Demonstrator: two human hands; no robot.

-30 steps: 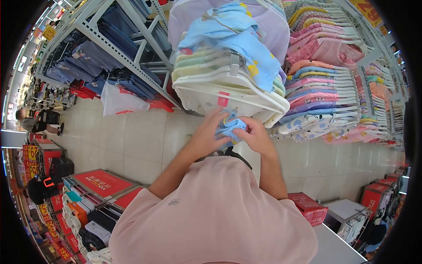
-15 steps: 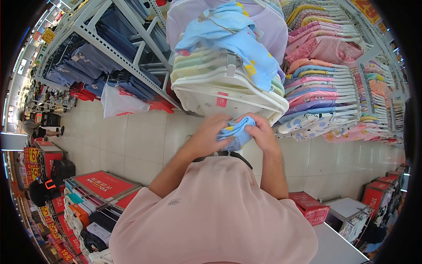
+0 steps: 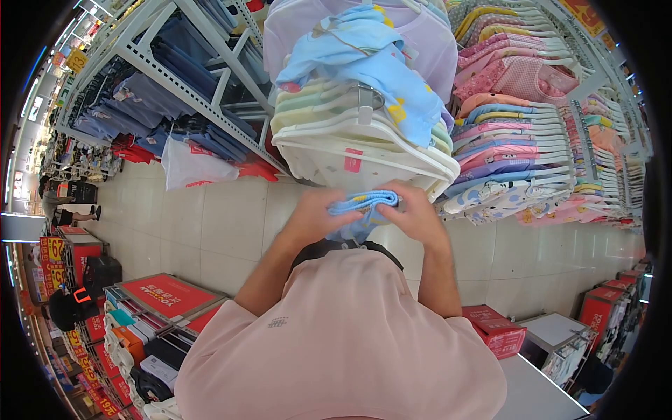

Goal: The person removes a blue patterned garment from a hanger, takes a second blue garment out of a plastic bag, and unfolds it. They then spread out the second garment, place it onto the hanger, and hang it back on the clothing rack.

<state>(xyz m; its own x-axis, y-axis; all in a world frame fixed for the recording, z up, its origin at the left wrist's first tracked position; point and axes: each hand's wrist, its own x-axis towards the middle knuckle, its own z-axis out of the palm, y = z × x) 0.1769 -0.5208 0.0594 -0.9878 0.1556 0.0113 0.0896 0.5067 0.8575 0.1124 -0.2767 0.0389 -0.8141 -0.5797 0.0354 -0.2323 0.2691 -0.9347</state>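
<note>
In front of my waist, light blue pants (image 3: 362, 222) with yellow spots are held between both hands, their gathered waistband uppermost. My left hand (image 3: 316, 215) is closed on one end of the waistband, slightly blurred. The other end is pinched by my right hand (image 3: 411, 211), thumb on the near side. Just beyond them, a light blue top (image 3: 357, 52) with yellow patches lies draped over the hanging clothes. Beneath it hangs a white garment (image 3: 315, 155) on a white hanger (image 3: 392, 133), with a pink tag (image 3: 353, 160).
Pink and multicoloured clothes (image 3: 504, 140) hang in rows on the right. A white metal rack (image 3: 189, 84) with blue clothes stands left, a white plastic bag (image 3: 192, 164) hanging from it. Red boxes (image 3: 493, 329) sit behind on the right. Tiled floor (image 3: 231, 217) lies around me.
The bunched pants have been spread so that their waistband runs straight between my hands. My left hand has moved a little left and down. The draped top has stayed put.
</note>
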